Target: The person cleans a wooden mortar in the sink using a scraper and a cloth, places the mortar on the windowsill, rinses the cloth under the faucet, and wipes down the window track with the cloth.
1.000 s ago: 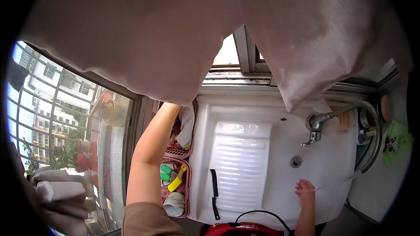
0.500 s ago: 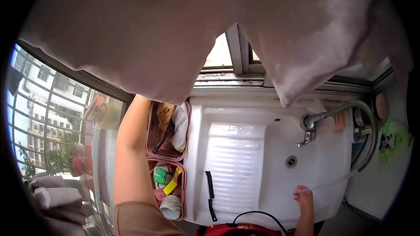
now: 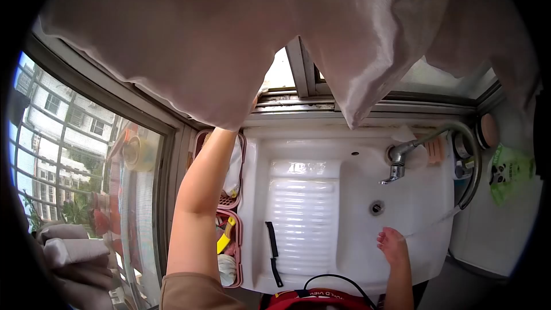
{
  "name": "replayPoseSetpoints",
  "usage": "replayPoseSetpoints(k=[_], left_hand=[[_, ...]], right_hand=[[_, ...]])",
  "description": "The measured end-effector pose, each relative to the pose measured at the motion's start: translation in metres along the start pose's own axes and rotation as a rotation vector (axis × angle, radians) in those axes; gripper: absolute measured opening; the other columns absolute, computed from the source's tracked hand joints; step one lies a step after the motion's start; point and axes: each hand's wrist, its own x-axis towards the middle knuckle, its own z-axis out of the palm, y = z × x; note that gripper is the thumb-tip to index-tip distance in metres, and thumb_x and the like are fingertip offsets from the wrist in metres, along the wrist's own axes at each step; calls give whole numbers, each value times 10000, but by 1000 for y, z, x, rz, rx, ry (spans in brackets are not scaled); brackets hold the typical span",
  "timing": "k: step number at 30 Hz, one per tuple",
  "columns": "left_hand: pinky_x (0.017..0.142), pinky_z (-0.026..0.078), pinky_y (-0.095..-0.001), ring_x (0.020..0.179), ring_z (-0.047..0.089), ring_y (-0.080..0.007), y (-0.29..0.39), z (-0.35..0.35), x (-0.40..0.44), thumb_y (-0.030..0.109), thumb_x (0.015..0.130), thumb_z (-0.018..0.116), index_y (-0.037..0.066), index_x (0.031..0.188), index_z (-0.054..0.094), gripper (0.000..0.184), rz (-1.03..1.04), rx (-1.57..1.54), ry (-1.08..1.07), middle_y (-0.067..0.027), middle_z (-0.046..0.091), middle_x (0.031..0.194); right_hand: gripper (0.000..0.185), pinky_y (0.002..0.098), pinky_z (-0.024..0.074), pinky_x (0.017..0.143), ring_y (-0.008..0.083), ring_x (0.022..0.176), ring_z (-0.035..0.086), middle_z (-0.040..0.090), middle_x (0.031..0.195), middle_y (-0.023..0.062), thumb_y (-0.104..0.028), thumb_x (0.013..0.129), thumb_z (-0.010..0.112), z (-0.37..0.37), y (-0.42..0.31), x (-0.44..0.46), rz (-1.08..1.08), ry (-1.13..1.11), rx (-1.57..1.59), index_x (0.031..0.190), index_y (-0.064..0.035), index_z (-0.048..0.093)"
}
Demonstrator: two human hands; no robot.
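Note:
My left arm reaches up and forward past the baskets, and its hand is mostly hidden behind a pale hanging cloth (image 3: 189,63). Only a small bit of my left hand (image 3: 255,103) shows at the cloth's edge near the window frame; its fingers are not clear. Over the front right of the white sink (image 3: 359,241), my right hand (image 3: 392,247) has its fingers loosely bent and apart, with nothing visible in them. A thin clear stream of water (image 3: 433,227) runs from the end of the curved tap spout (image 3: 474,178) towards that hand.
A black-handled tool (image 3: 272,252) lies on the sink's ribbed washboard (image 3: 304,212). Two pink baskets (image 3: 239,247) holding assorted items stand left of the sink. A green bag (image 3: 508,175) hangs at right. Windows border the left and back.
My left arm has moved right and further up, its hand now behind the cloth near the window. The view has shifted slightly. My right hand stays by the water stream.

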Motion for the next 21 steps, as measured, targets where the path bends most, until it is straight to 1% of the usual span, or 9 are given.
replayPoseSetpoints(k=[3, 5, 7, 9, 11, 13, 15, 18, 21], left_hand=[[614, 446, -304, 657, 578, -165, 2, -3, 6, 232, 784, 545, 29, 910, 657, 264, -128, -87, 38, -119, 625, 738], [695, 470, -356, 781, 628, -265, 90, -20, -34, 301, 785, 550, 36, 1034, 623, 372, -134, 196, -218, -181, 651, 889], [651, 486, -381, 726, 629, -312, 93, -1, -34, 266, 820, 606, -15, 786, 601, 283, 53, 324, -58, -195, 638, 777], [705, 513, -353, 886, 646, -326, 87, 8, -25, 226, 799, 620, -7, 855, 640, 240, 63, 402, -87, -212, 658, 893], [726, 520, -344, 892, 653, -294, 82, 30, -21, 151, 775, 613, 16, 853, 661, 162, 25, 674, -35, -178, 667, 921], [755, 520, -351, 895, 656, -275, 78, 35, -18, 104, 752, 603, 33, 826, 673, 123, -12, 659, -1, -147, 675, 925], [729, 518, -349, 870, 656, -287, 72, 39, -20, 113, 757, 601, 43, 799, 672, 108, 25, 624, 102, -138, 677, 895], [696, 510, -361, 823, 652, -307, 80, 38, -29, 111, 751, 597, 60, 804, 667, 102, 121, 465, 130, -138, 673, 863], [626, 466, -276, 674, 582, -164, 87, 42, -36, 73, 707, 634, 41, 770, 609, 75, 145, -224, -16, -62, 618, 737]], right_hand=[[209, 330, 448, 644, 195, 747, 553, 567, 843, 65, -190, 856, 569, -26, 13, 7, -22, 46, 42, 1019, -62, 544], [208, 330, 449, 648, 195, 746, 554, 569, 847, 66, -181, 853, 574, -23, 16, 6, -5, 61, 57, 1019, -59, 544], [207, 330, 450, 651, 194, 744, 555, 571, 850, 66, -172, 849, 579, -23, 11, 6, -6, 95, 64, 1018, -57, 544], [207, 327, 449, 650, 190, 744, 556, 577, 863, 68, -162, 855, 577, -15, 9, 6, -13, -9, 10, 1028, -54, 545], [204, 322, 450, 651, 186, 749, 557, 579, 867, 69, -161, 861, 572, -9, 8, 2, -14, -23, -6, 1031, -52, 545], [202, 317, 452, 652, 181, 754, 558, 582, 871, 70, -161, 867, 568, 0, 6, 4, -25, -43, -20, 1035, -50, 544], [205, 308, 460, 663, 166, 770, 564, 587, 877, 67, -174, 874, 557, 6, 7, 5, 2, 92, -221, 1037, -49, 548], [219, 301, 470, 678, 156, 791, 572, 592, 892, 68, -170, 872, 549, 0, 13, 6, -19, 43, -221, 1051, -45, 552], [236, 305, 478, 686, 152, 797, 577, 599, 894, 64, -175, 869, 546, 3, 11, 1, -14, 40, -312, 1066, -46, 558]])
